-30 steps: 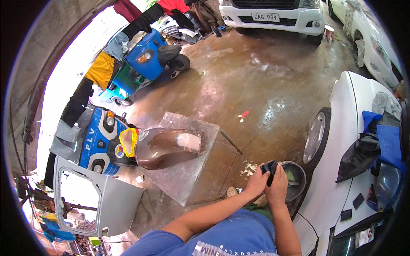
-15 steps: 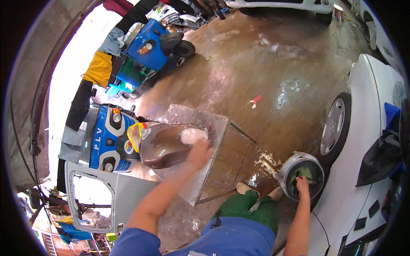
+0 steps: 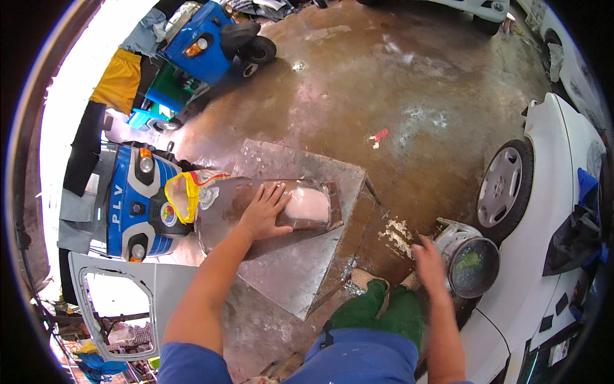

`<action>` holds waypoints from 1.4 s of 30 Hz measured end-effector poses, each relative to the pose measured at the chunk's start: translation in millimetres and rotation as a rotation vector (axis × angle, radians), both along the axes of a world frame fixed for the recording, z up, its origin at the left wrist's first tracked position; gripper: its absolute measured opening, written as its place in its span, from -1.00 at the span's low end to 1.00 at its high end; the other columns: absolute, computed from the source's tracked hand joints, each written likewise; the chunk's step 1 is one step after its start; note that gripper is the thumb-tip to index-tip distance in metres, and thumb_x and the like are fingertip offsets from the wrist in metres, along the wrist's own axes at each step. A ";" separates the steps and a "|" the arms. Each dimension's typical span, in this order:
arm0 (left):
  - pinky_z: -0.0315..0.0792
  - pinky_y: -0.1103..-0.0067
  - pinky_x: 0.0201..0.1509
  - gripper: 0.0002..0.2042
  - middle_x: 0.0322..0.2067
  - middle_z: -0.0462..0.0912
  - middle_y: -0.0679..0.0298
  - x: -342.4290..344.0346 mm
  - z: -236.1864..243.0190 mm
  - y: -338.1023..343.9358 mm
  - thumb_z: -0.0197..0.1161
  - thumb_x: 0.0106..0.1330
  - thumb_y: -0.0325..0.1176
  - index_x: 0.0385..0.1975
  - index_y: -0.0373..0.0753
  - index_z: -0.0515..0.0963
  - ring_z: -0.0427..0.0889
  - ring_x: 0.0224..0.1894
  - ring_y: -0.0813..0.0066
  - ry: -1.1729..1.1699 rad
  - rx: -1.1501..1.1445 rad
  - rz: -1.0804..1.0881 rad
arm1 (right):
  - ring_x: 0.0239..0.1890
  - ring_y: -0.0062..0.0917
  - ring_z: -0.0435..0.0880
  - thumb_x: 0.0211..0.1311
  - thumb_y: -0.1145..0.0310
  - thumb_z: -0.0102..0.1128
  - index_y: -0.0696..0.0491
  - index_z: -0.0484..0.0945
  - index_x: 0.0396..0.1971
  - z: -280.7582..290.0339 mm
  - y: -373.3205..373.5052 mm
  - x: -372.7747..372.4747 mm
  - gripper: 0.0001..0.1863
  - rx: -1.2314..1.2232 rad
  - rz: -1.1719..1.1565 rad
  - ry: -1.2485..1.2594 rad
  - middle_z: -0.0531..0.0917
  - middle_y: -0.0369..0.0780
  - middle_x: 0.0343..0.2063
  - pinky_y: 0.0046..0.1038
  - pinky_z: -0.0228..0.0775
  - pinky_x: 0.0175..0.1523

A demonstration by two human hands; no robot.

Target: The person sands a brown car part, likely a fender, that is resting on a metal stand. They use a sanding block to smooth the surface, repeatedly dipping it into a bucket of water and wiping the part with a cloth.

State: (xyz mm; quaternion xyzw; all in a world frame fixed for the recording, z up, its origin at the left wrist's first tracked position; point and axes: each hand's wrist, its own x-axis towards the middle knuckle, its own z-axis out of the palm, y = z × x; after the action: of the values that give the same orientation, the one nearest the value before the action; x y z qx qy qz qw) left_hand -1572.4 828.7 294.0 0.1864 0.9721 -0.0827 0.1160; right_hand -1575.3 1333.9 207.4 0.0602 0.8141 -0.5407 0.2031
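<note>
My left hand [image 3: 262,214] rests open, fingers spread, on a long brown curved panel [image 3: 224,205], just left of its pale pink patch [image 3: 307,205]. The panel lies on a metal-topped stand [image 3: 294,262], beside a yellow plastic bag [image 3: 182,195]. My right hand [image 3: 428,262] hangs beside a round bucket [image 3: 495,265] with greenish contents and water; it is blurred, and what it holds, if anything, cannot be made out.
A white car with a wheel [image 3: 502,185] stands close on my right. Blue three-wheelers [image 3: 134,211] stand to the left and back, a detached grey door [image 3: 173,291] at lower left. Pale scraps [image 3: 400,237] lie on the wet floor by my feet.
My hands have separated from around a dark pad. The left moved left onto the brown panel; the right went down into the bucket and is now lifted out beside it. The view has shifted.
</note>
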 end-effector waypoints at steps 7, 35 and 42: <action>-0.10 -0.10 0.63 0.03 0.56 0.18 -0.03 -13.6 1.8 8.4 0.30 0.10 0.47 0.52 -0.08 0.31 0.09 0.60 -0.12 0.050 0.033 -0.007 | 0.28 0.05 0.51 0.46 0.25 0.21 0.25 0.51 0.28 -10.2 -262.6 -34.8 -0.48 -0.218 0.156 0.339 0.53 0.18 0.27 -0.13 0.33 0.40; -0.11 -0.11 0.64 0.13 0.56 0.17 0.01 -13.4 -4.8 3.7 0.34 0.02 0.50 0.51 -0.21 0.30 0.04 0.62 -0.09 -0.062 0.031 0.094 | 0.08 0.08 0.58 0.40 0.27 0.21 0.13 0.62 0.18 -0.6 -307.8 -22.3 -0.57 0.071 0.211 0.427 0.57 0.06 0.24 -0.04 0.43 0.26; -0.11 -0.11 0.63 0.15 0.54 0.21 -0.01 -20.5 5.0 10.7 0.40 -0.04 0.46 0.47 -0.29 0.33 0.06 0.62 -0.07 -0.039 0.034 0.093 | 0.13 0.05 0.57 0.40 0.30 0.23 0.15 0.64 0.17 -6.9 -304.8 -56.9 -0.59 0.064 0.190 0.333 0.62 0.04 0.18 -0.10 0.43 0.29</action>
State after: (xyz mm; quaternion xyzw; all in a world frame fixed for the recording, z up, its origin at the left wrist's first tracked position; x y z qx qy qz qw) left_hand -1592.9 839.4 299.0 0.1447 0.9785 -0.0569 0.1353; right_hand -1632.2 1029.0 200.5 -0.1009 0.8552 -0.4954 0.1139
